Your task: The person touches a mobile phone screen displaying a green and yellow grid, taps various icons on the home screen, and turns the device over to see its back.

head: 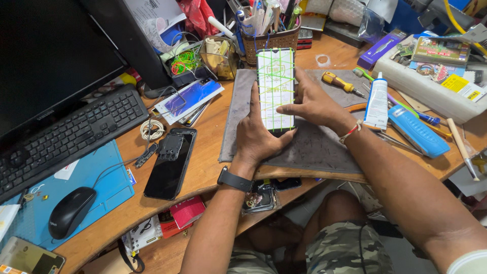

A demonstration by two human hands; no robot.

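Cluttered wooden worktop [213, 167], grey mat [314, 147] at centre: a smartphone [275, 89] bound with green rubber bands lies lengthwise away from the person, left hand [256, 133] cupping its near-left edge, right hand [315, 105] fingers pressed on its right side.

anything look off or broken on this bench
The white-faced phone held by the left hand and right hand is criss-crossed with green rubber bands. Beside the grey mat, a black phone lies with a loose dark part on top of it.
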